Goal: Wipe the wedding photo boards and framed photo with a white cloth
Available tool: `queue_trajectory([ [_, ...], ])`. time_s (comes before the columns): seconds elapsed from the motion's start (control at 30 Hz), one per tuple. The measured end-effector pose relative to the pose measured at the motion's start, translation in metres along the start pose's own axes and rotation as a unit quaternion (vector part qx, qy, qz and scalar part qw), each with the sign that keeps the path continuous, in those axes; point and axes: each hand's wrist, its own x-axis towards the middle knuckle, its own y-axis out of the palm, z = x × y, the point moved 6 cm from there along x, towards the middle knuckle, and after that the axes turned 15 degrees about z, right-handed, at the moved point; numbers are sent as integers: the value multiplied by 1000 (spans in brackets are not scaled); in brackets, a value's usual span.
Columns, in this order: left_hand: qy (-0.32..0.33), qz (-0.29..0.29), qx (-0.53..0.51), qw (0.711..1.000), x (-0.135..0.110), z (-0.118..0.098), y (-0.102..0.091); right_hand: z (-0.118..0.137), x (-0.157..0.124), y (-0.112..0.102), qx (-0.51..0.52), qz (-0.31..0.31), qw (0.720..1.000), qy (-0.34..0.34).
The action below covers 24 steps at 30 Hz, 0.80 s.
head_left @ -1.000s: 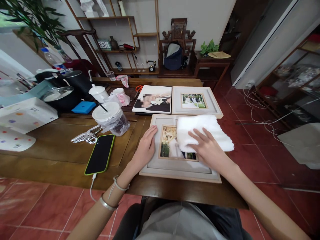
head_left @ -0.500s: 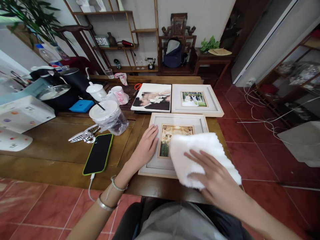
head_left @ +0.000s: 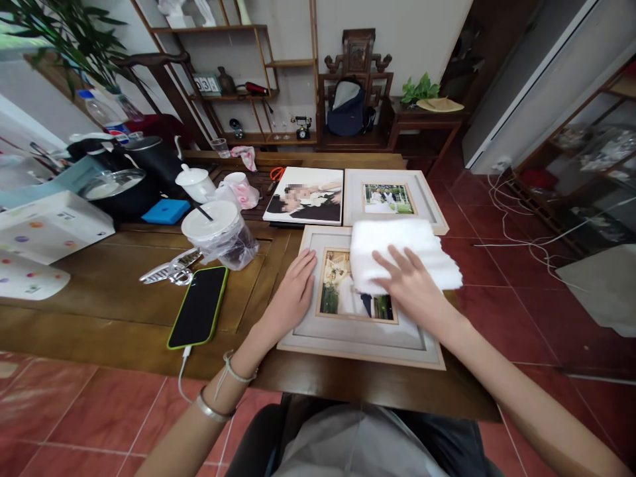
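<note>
A pale wooden picture frame [head_left: 358, 344] lies flat near the table's front edge, with a photo [head_left: 355, 291] inside. My left hand [head_left: 294, 288] rests with fingers outstretched on the frame's left side. A folded white towel [head_left: 397, 242] covers the upper right of the frame and part of the photo. On the towel lies my right hand [head_left: 415, 285], palm down with spread fingers, pressing it against the frame. Behind are a second framed photo [head_left: 387, 197] and a canvas photo print [head_left: 311, 195], side by side.
A charging phone [head_left: 199, 308], a silver hair clip [head_left: 171, 268] and a lidded cup [head_left: 218, 232] in a plastic bag stand left of the frame. Further left are a blue box [head_left: 165, 211], a black pot [head_left: 119, 195] and a white box [head_left: 54, 225]. Orange-handled scissors [head_left: 277, 173] lie behind.
My right hand has slid the white towel up and away from me across the frame, uncovering its lower right corner and the photo's lower part. My left hand stays on the frame's left side.
</note>
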Motion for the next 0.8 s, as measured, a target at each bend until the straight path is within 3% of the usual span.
queue_trajectory([
  [0.1, -3, 1, 0, 1000, 0, 0, 0, 37, -36, -9, 17, -24, 999, -40],
  [0.2, -3, 0, -1, 1000, 1, 0, 0, 71, -67, -21, 34, -62, 997, -38],
  [0.3, -3, -5, 3, 1000, 1, 0, -1, 95, -81, -31, 38, -86, 994, -53],
  [0.37, -1, -5, 9, 1000, 2, 0, 0, 97, -81, -36, 64, -92, 991, -68],
  [0.47, 7, -3, 14, 1000, 2, 0, 0, 73, -74, -45, 91, -142, 985, -47],
  [0.57, 13, -4, 11, 1000, 2, -1, 0, 28, -62, -50, 32, -217, 976, 11],
  [0.7, 15, -5, 9, 1000, 2, -1, -1, -26, -24, -41, -15, -241, 968, 65],
  [0.8, 19, -9, 13, 1000, 2, 1, 0, -34, 15, -18, -33, -120, 991, 48],
])
